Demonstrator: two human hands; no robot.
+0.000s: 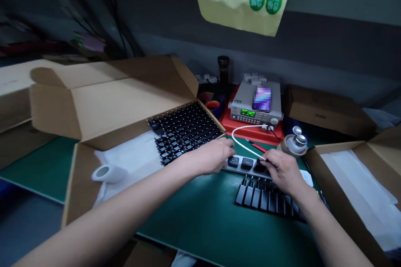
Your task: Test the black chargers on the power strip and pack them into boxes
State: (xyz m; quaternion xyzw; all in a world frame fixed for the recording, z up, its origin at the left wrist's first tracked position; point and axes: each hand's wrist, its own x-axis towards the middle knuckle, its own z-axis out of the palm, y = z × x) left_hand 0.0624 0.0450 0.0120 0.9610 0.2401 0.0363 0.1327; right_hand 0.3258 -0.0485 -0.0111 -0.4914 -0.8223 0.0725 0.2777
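Note:
My left hand [216, 154] rests closed on the left end of a grey power strip [241, 162] that carries black chargers [247, 162] plugged into it. My right hand [280, 169] pinches the plug end of a white cable [247, 135] at a charger on the strip's right part. The cable loops back to a grey test meter [255, 108] with a green display. A row of several black chargers [266, 198] lies on the green mat just in front of the strip, partly under my right wrist.
An open cardboard box [103, 104] on the left holds rows of black chargers [184, 129] and white foam sheet. Another open box [360, 183] with white sheet stands at the right. A tape roll [293, 144] and a red tray [250, 131] sit behind the strip.

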